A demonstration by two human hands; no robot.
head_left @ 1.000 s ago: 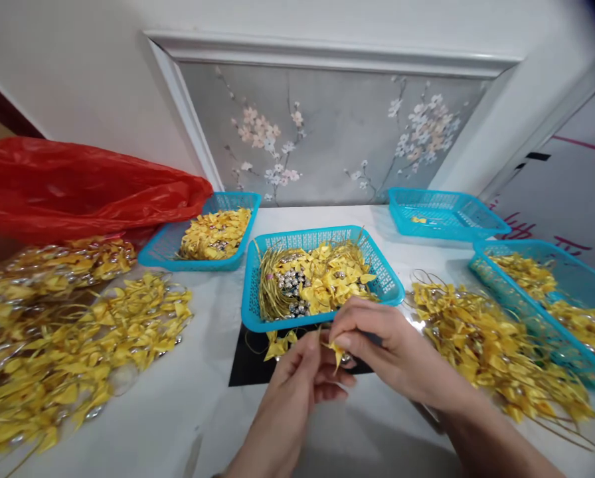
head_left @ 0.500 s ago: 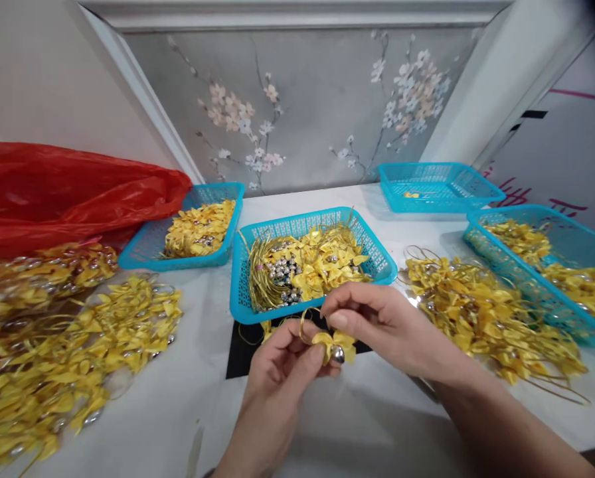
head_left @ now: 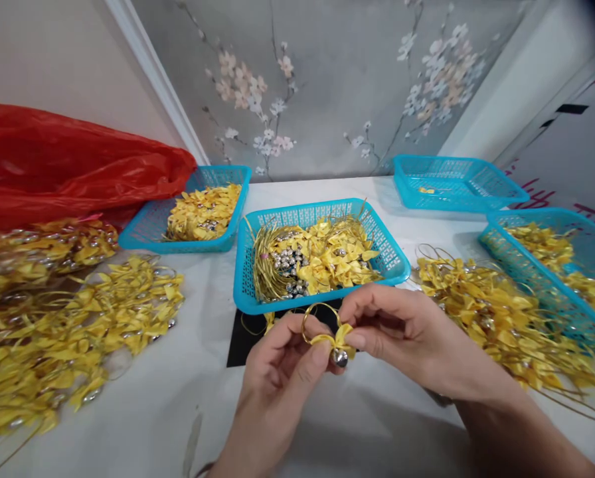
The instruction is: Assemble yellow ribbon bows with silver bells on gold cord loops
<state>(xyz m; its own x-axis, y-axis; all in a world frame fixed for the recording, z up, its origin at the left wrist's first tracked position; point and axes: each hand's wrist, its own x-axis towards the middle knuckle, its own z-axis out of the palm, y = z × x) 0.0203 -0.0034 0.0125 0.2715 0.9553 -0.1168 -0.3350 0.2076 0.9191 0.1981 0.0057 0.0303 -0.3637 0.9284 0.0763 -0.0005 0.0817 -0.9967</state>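
A yellow ribbon bow [head_left: 338, 340] with a silver bell [head_left: 339, 358] and a gold wire loop is held between both hands, near the middle of the view. My left hand [head_left: 282, 378] pinches the bow's left side between thumb and fingers. On the right, my right hand [head_left: 402, 332] has its thumb and forefinger closed on the bow's right petal. The loop stands up above the bow. Just beyond the hands is a blue basket [head_left: 242, 292] full of similar bows, bells and gold wires.
Loose yellow bows [head_left: 123, 312] cover the left side, by a red plastic bag [head_left: 78, 159]. More bows [head_left: 481, 312] are heaped at right. Other blue baskets stand back left [head_left: 182, 247], back right [head_left: 461, 203] and far right [head_left: 571, 292]. A black mat [head_left: 240, 345] lies under the front basket's edge.
The right hand has come down from above the loop to the bow's right petal. The loop now shows more fully. The view has tilted downward a little.
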